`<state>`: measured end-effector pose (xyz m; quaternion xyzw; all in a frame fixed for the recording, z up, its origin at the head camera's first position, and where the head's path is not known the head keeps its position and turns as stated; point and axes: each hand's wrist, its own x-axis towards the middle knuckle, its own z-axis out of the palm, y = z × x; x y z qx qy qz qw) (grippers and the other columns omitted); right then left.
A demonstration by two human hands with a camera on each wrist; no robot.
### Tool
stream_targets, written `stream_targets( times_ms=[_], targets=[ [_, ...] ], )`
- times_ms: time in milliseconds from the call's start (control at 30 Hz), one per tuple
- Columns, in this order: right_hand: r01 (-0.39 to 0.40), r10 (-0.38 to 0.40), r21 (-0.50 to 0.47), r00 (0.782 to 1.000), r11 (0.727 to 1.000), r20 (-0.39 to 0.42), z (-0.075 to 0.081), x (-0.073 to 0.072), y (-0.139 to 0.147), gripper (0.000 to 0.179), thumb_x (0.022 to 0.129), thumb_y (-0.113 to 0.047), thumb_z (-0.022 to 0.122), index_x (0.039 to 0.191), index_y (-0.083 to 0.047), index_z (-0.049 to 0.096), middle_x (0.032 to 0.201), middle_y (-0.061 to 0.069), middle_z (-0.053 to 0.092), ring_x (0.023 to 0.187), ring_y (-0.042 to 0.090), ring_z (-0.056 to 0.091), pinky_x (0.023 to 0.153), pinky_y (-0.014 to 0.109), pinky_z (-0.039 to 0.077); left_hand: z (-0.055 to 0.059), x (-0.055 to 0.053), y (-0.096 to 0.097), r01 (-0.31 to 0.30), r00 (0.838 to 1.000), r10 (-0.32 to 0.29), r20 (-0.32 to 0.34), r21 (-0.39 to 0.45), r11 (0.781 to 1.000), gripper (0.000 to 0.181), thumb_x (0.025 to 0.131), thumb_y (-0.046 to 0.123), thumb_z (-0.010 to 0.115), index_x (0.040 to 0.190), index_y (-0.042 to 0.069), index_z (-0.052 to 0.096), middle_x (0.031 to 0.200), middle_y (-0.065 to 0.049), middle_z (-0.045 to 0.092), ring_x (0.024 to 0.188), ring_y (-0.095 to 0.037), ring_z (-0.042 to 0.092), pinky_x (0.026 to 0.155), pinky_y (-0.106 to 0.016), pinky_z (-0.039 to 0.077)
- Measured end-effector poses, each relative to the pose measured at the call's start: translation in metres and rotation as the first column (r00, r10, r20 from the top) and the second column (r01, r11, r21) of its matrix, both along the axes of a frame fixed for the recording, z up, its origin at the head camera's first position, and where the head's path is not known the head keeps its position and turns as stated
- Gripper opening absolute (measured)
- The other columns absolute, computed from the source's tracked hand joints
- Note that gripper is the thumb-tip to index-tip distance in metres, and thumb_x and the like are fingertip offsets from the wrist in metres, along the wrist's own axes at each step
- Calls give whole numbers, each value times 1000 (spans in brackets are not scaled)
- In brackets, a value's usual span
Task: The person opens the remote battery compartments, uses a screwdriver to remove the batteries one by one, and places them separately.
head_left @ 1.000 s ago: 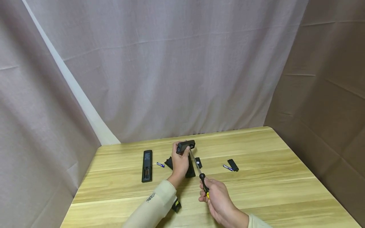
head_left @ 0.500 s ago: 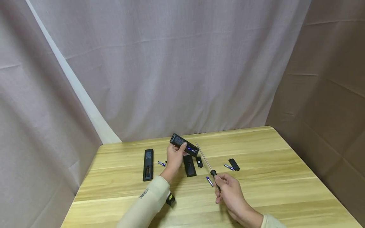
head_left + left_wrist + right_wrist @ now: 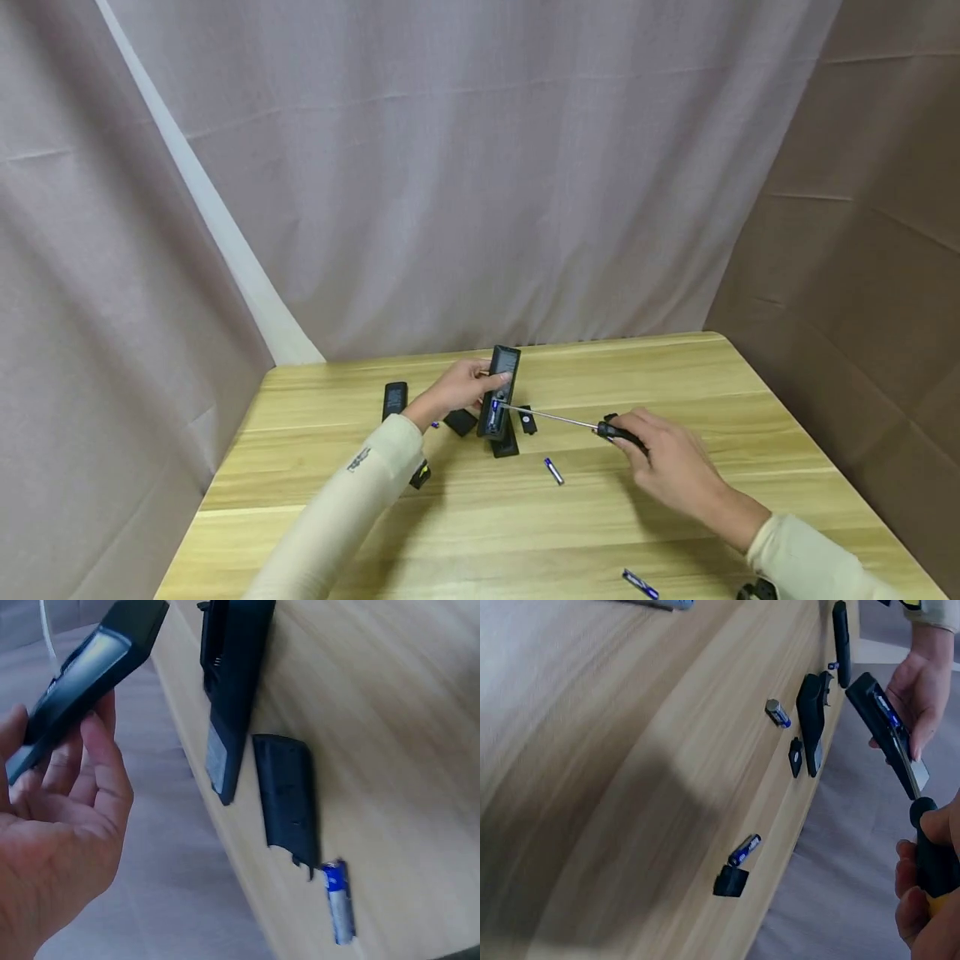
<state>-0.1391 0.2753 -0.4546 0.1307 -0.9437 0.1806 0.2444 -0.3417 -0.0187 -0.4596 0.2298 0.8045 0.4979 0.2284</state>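
My left hand (image 3: pixel 463 385) grips a black remote control (image 3: pixel 504 367) above the table. The remote's back faces me and its battery bay shows uncovered at the lower end, with a blue battery (image 3: pixel 494 408) in it. My right hand (image 3: pixel 671 462) holds a screwdriver (image 3: pixel 558 417) by its black and yellow handle. The long metal shaft points left, its tip right at the battery bay. In the right wrist view my fingers curl round the screwdriver handle (image 3: pixel 932 851). In the left wrist view the thumb and fingers of the left hand (image 3: pixel 75 817) hold the remote (image 3: pixel 90 671).
Behind the held remote another black remote (image 3: pixel 506 444) lies on the table, between a battery cover (image 3: pixel 461 422) and a smaller cover (image 3: pixel 528 419). A third remote (image 3: pixel 395 398) lies farther left. Loose blue batteries lie at the middle (image 3: pixel 553 471) and near the front edge (image 3: pixel 641 583).
The held remote has turned from lying crosswise to nearly upright, its battery bay now downward. My right hand has moved right, swinging the screwdriver nearly level with its tip at the bay.
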Motion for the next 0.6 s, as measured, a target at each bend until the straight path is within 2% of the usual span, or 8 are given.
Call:
stream_targets(
  times_ms=[100, 200, 300, 400, 467, 533, 600],
  targets=[
    [-30, 36, 63, 995, 998, -92, 3, -2, 3, 21, 89, -5, 82, 105, -17, 76, 95, -8, 73, 67, -2, 53, 49, 18, 40, 6, 2, 5, 49, 999, -49, -9, -14, 999, 49, 107, 44, 64, 148, 17, 64, 115, -11, 76, 96, -18, 74, 84, -41, 68],
    [-54, 73, 117, 984, 992, -165, 5, -2, 4, 22, 85, -3, 83, 101, -16, 76, 92, -8, 71, 68, 0, 55, 48, 19, 42, 9, 5, 10, 69, 997, -70, -30, -36, 997, 48, 107, 44, 65, 146, 17, 65, 119, -12, 77, 100, -20, 76, 85, -40, 68],
    [-82, 121, 165, 963, 983, -241, 6, -2, 7, 21, 84, -3, 80, 101, -14, 76, 91, -7, 69, 69, 4, 57, 47, 20, 43, 10, 7, 15, 72, 994, -78, -71, -84, 994, 48, 106, 48, 66, 142, 16, 69, 134, -14, 74, 111, -24, 75, 89, -41, 68],
    [-105, 169, 210, 933, 972, -316, 8, -2, 10, 15, 90, -7, 70, 103, -12, 76, 91, -4, 68, 70, 10, 60, 43, 20, 41, 11, 8, 17, 58, 989, -75, -127, -134, 989, 47, 105, 49, 66, 138, 16, 71, 147, -15, 67, 117, -24, 72, 91, -41, 66],
    [-116, 197, 237, 915, 964, -352, 9, -2, 12, 20, 93, -9, 60, 104, -11, 76, 91, -2, 68, 73, 14, 62, 41, 21, 39, 12, 10, 19, 51, 985, -76, -154, -156, 986, 44, 105, 48, 66, 130, 12, 75, 139, -15, 70, 106, -19, 71, 86, -37, 65],
    [-121, 216, 264, 903, 957, -372, 11, -2, 12, 27, 92, -9, 52, 105, -10, 76, 93, 0, 68, 76, 17, 65, 39, 22, 39, 12, 10, 20, 47, 983, -75, -166, -167, 985, 42, 105, 46, 67, 127, 12, 76, 123, -11, 74, 90, -15, 67, 78, -33, 61],
    [-119, 231, 299, 897, 947, -377, 12, -3, 13, 33, 89, -7, 48, 106, -10, 76, 94, 1, 68, 80, 19, 67, 39, 24, 43, 12, 11, 22, 51, 982, -80, -170, -170, 984, 40, 105, 45, 67, 120, 8, 77, 101, -5, 70, 76, -12, 58, 68, -28, 54]
  ],
)
